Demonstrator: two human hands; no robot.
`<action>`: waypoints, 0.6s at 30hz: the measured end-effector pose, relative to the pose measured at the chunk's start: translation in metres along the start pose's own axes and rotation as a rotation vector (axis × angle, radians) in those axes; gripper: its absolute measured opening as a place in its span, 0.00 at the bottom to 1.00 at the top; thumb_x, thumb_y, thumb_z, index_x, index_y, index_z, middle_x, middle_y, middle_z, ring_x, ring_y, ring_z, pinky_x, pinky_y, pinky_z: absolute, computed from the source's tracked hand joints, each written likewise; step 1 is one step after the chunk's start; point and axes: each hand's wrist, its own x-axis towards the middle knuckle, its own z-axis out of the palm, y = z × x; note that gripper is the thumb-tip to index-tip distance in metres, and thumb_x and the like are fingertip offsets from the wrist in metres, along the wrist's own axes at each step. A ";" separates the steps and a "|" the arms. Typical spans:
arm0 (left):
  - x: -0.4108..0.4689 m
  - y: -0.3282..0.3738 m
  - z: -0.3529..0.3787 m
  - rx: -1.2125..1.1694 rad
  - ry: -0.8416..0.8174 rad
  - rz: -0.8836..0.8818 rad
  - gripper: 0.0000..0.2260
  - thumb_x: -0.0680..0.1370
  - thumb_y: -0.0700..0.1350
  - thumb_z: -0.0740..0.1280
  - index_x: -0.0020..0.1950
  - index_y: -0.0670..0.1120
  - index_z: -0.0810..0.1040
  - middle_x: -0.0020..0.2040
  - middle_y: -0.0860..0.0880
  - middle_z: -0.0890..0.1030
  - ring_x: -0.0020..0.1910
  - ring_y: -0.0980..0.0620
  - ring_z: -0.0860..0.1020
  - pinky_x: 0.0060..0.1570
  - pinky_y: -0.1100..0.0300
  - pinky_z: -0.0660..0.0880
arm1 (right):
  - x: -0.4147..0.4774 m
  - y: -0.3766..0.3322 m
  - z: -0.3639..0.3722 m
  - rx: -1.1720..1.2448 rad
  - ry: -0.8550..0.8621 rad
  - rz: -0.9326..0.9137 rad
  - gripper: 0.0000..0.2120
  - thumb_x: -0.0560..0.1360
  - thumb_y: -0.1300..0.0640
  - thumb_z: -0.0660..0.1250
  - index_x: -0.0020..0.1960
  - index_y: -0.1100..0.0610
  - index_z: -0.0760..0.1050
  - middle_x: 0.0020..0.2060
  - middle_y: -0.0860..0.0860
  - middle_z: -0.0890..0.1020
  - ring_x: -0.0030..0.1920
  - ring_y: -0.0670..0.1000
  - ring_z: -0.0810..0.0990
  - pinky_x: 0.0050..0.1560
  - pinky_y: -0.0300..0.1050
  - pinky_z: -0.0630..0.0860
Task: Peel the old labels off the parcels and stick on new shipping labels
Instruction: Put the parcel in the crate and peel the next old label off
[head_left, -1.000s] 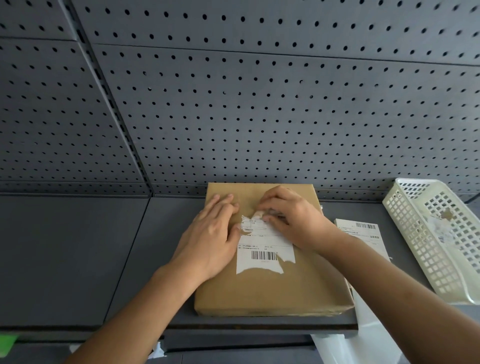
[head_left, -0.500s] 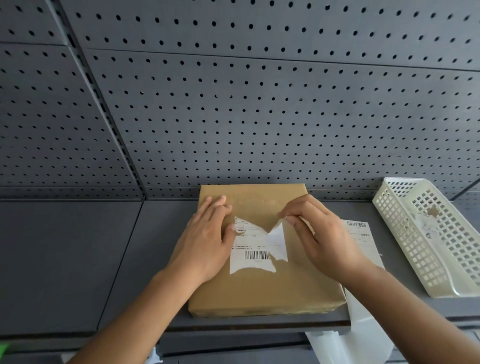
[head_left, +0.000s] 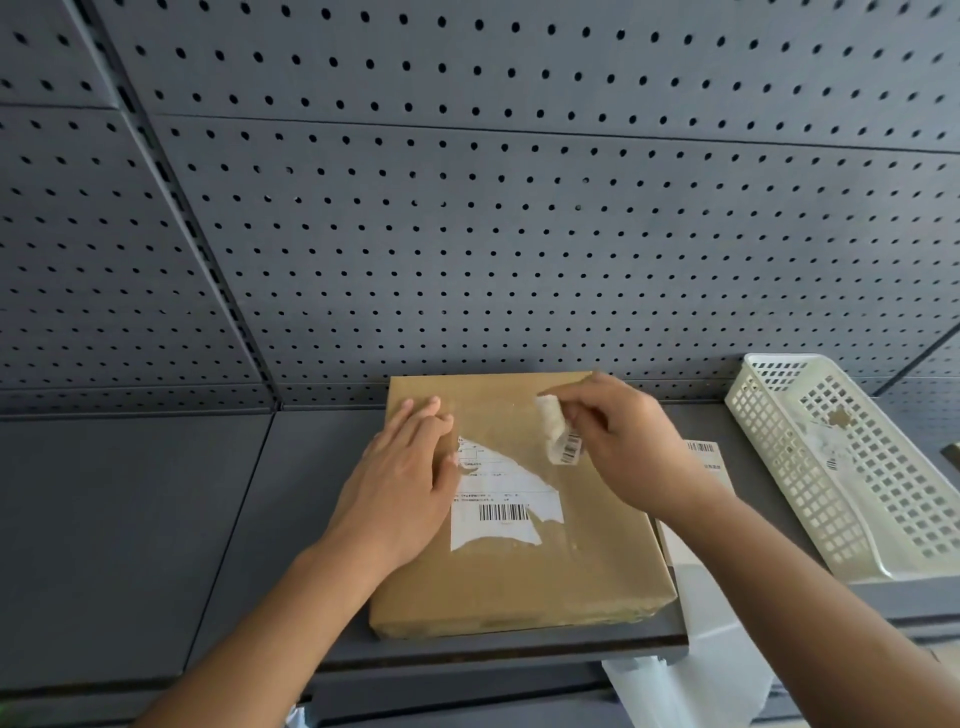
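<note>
head: parcel (head_left: 597, 566) on grey shelf (head_left: 130, 519), pegboard (head_left: 519, 234) behind.

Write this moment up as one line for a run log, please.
left hand: flat on parcel | right hand: pinching torn strip | old label: partly peeled

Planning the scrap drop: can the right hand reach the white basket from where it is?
Probably yes. The right hand, pinching a torn label scrap over the parcel, has the basket to its right, open side up; only a flat label sheet lies between them.
</note>
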 end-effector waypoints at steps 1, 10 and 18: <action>0.001 -0.001 0.000 0.009 0.000 -0.002 0.22 0.84 0.56 0.51 0.78 0.54 0.60 0.81 0.60 0.49 0.79 0.62 0.41 0.78 0.54 0.50 | -0.001 0.002 0.002 0.003 -0.039 0.024 0.16 0.80 0.65 0.62 0.57 0.47 0.82 0.47 0.43 0.77 0.47 0.41 0.78 0.47 0.29 0.70; 0.004 -0.002 0.002 0.049 0.052 0.085 0.22 0.84 0.52 0.54 0.78 0.48 0.63 0.81 0.54 0.54 0.80 0.60 0.46 0.78 0.60 0.47 | -0.011 0.010 0.018 -0.074 -0.117 0.052 0.05 0.75 0.56 0.73 0.49 0.48 0.80 0.48 0.40 0.78 0.44 0.43 0.76 0.43 0.29 0.69; 0.002 -0.002 0.002 0.014 0.115 0.113 0.21 0.84 0.49 0.58 0.77 0.52 0.65 0.79 0.59 0.60 0.75 0.68 0.51 0.71 0.66 0.51 | -0.015 0.017 0.011 0.017 -0.045 0.086 0.18 0.78 0.63 0.67 0.61 0.44 0.78 0.46 0.33 0.78 0.47 0.33 0.76 0.47 0.24 0.68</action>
